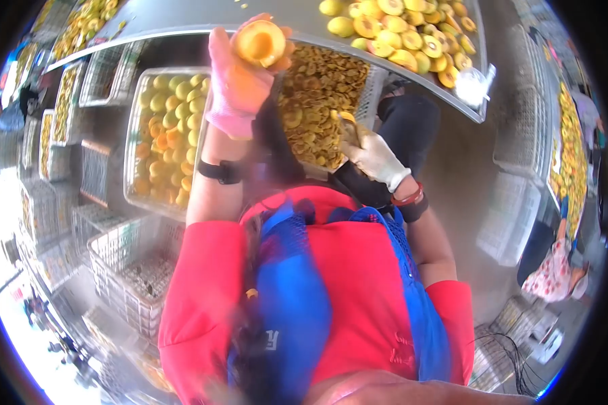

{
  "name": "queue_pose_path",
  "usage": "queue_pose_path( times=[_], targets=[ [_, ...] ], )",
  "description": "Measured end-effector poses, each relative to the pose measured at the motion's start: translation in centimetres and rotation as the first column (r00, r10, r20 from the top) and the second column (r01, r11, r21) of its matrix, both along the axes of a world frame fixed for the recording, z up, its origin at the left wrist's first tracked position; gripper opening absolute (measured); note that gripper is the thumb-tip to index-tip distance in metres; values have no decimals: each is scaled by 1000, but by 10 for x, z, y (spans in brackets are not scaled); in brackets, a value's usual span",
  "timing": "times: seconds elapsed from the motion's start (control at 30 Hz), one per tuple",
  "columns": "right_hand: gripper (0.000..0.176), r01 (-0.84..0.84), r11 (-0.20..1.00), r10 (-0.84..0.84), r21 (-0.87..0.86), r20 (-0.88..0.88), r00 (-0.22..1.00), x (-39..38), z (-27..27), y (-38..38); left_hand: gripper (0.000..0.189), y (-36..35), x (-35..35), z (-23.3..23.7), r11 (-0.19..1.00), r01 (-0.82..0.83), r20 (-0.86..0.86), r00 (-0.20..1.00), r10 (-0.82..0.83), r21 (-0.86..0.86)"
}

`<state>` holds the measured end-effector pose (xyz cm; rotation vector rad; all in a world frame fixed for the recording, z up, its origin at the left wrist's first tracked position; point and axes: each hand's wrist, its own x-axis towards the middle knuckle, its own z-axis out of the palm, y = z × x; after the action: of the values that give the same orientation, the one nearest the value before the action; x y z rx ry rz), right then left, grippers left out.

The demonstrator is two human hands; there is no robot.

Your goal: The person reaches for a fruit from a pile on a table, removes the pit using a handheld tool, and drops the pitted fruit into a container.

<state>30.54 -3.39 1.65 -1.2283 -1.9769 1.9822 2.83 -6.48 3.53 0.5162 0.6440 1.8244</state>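
Observation:
My left hand, in a pink glove, is raised near the metal table's edge, its fingers closed around a halved yellow peach. The hollowed cut face of the peach points up toward me. Lower and to the right, my right hand wears a white glove and grips a small tool with a curved yellow end; the rest of the tool is mostly inside the fist. Beneath both hands, between my knees, stands a crate of brown-yellow peach scraps.
Halved peaches are heaped on the metal table. At my left a white crate holds peach halves, with a lattice crate behind it. More crates stand along both sides. A person in a patterned top works at far right.

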Motion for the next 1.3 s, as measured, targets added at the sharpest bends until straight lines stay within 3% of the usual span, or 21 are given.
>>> queue_pose_path(
  times=[0.03,0.07,0.1,0.13,0.23,0.27,0.33,0.4,0.43,0.47,0.53,0.6,0.67,0.77,1.0,1.03,1.1,1.17,1.23,1.27,1.3],
  targets=[
    [53,36,991,-30,129,-43,999,1,-18,-2,75,-14,-23,-5,1000,17,3,1000,-17,12],
    [51,100,990,-87,100,-123,989,8,-29,-2,67,-30,-44,-9,999,-22,-70,997,24,31],
    [48,158,985,-142,67,-203,969,12,-33,-2,65,-51,-59,-6,988,-143,-96,986,137,-58],
    [42,226,966,-254,-127,-287,924,13,-26,0,62,-73,-74,-2,956,-258,-133,962,240,-143],
    [16,276,954,-284,-112,-54,957,12,-20,7,54,-148,-148,-47,739,-592,-421,788,449,-322],
    [17,227,965,-234,-130,-41,971,16,-28,9,51,-179,-160,-70,606,-724,-611,653,448,-330],
    [18,261,955,-266,-140,-15,964,17,-42,7,43,-220,-163,-92,356,-835,-748,541,385,-420],
    [14,220,971,-216,-94,51,975,15,-45,1,36,-252,-155,-124,168,-828,-775,561,292,-536],
    [12,203,977,-198,-67,86,977,14,-45,1,39,-284,-171,-178,184,-837,-802,546,240,-515],
    [16,207,976,-202,-68,84,976,13,-46,1,44,-299,-171,-201,91,-760,-748,650,136,-644],
    [23,216,974,-211,-71,81,974,12,-47,2,54,-310,-151,-226,-117,-757,-759,650,-35,-642],
    [23,198,979,-193,-57,78,978,8,-42,3,66,-307,-127,-236,-185,-843,-792,539,-287,-506],
    [23,183,983,-179,-27,100,979,6,-40,2,69,-305,-114,-256,-181,-831,-735,552,-394,-526],
    [26,164,986,-167,27,147,975,5,-40,4,56,-316,-110,-280,-22,-785,-720,578,-383,-618],
    [29,163,987,-161,-7,128,979,0,-45,1,65,-314,-131,-287,-113,-709,-576,646,-501,-696],
    [28,169,986,-168,2,116,979,-3,-43,0,66,-319,-140,-303,-86,-746,-608,598,-522,-660],
    [31,89,983,-106,160,106,989,5,-65,3,59,-333,-166,-337,-48,-718,-516,543,-662,-694],
    [33,6,915,-17,403,24,1000,17,-68,9,65,-337,-178,-354,-29,-652,-525,636,-566,-758],
    [33,77,820,-36,568,-84,996,6,-48,3,68,-311,-187,-327,-49,-719,-382,424,-821,-693],
    [34,140,795,-73,590,-136,988,5,-43,1,64,-308,-216,-337,-56,-744,-517,514,-684,-666],
    [34,198,808,-148,556,-134,980,8,-47,-1,63,-271,-204,-290,-73,-830,-637,478,-605,-553]
  ],
)
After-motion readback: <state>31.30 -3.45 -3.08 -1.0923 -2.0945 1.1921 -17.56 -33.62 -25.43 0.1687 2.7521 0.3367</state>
